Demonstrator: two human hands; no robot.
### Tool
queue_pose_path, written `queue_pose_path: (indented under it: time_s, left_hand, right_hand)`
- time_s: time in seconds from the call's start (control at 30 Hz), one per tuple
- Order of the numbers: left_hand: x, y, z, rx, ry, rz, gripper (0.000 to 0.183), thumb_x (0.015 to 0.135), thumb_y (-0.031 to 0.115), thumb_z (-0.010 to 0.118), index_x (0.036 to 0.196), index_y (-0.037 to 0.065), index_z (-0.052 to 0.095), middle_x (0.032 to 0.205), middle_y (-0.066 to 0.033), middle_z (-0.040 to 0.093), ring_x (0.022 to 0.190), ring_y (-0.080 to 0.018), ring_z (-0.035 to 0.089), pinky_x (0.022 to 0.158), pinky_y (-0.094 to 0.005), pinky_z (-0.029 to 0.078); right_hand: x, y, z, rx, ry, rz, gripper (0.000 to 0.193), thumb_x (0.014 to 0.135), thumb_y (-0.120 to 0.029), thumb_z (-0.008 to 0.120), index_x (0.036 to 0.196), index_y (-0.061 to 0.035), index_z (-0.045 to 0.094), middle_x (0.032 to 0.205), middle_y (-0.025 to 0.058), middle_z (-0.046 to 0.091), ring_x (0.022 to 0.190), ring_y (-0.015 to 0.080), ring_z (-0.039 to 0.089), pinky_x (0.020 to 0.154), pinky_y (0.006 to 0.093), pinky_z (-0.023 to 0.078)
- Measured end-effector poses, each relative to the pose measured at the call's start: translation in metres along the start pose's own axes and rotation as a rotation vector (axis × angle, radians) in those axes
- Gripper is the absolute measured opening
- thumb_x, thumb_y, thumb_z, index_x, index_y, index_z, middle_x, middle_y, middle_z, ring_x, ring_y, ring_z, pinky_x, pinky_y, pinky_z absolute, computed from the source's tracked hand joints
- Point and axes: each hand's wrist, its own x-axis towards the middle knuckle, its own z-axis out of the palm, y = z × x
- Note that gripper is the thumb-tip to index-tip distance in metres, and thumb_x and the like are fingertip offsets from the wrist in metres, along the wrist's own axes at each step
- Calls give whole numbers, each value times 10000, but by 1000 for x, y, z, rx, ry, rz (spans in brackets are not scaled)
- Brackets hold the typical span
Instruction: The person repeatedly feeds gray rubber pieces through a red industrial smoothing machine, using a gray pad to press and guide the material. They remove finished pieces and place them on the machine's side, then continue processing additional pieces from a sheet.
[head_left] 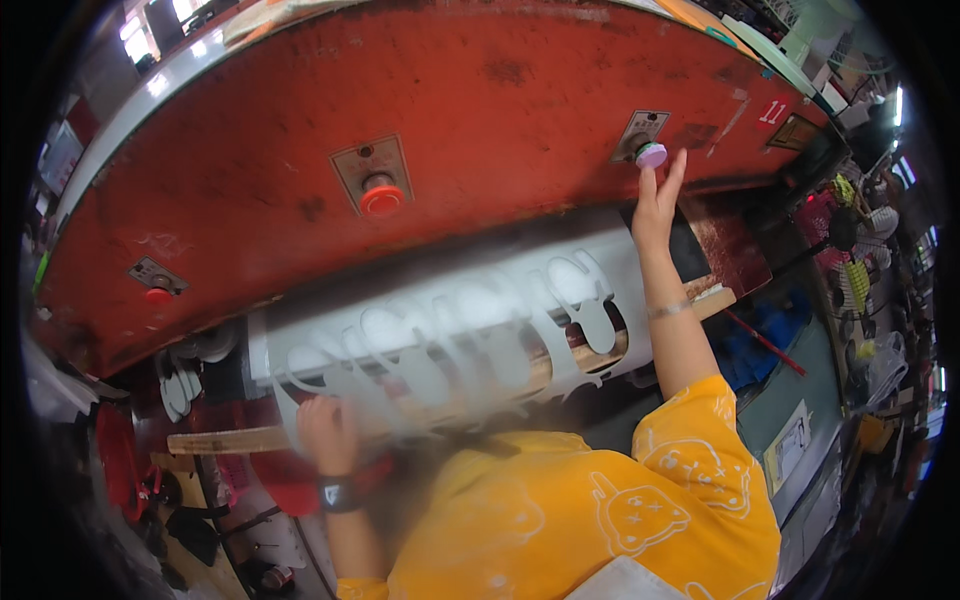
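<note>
Right hand (655,200), fingers open, reaches the pale button (651,155); left hand (325,432) grips the white cut sheet (450,330) (blurred) at the press bed's near edge. I judge pressing next.

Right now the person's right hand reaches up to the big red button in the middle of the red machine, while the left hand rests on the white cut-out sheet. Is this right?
Not quite. In the head view the right hand reaches up to the small pale purple button at the right of the red machine; the big red button in the middle is untouched. The left hand does rest on the white cut-out sheet.
</note>
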Motion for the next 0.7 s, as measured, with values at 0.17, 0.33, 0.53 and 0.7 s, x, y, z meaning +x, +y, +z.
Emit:
queue_pose_path:
  time_s: [0.17, 0.33, 0.53, 0.7]
  left_hand:
    - [-5, 2, 2, 44, -3, -113, 226, 816, 177, 642, 662, 28, 568, 697, -126, 553, 732, -334, 527, 734, -434, 398]
    - [-5, 0, 4, 39, 47, 17, 253, 807, 171, 670, 632, 39, 544, 648, -105, 550, 684, -319, 528, 703, -422, 397]
    - [-2, -1, 7, 37, 43, 4, 239, 809, 164, 651, 644, 27, 545, 669, -117, 549, 703, -327, 520, 704, -430, 391]
    - [-4, 2, 1, 24, -5, -17, 224, 814, 162, 619, 660, 15, 547, 693, -138, 550, 720, -349, 516, 708, -445, 389]
  right_hand:
    - [-77, 18, -85, -377, -225, 316, 673, 906, -329, 580, 1434, -17, 303, 1376, 242, 427, 1283, 377, 399, 1076, 444, 297]
    - [-105, 14, -134, -594, -569, 327, 269, 897, -256, 578, 827, -3, 639, 856, 196, 637, 846, 390, 586, 759, 472, 439]
    - [-117, -5, -146, -495, -563, 118, 280, 848, -251, 633, 703, -13, 604, 769, 182, 612, 766, 373, 583, 721, 453, 440]
    - [-124, -18, -153, -555, -626, 128, 296, 846, -308, 640, 802, -16, 614, 811, 171, 615, 831, 355, 581, 770, 439, 437]
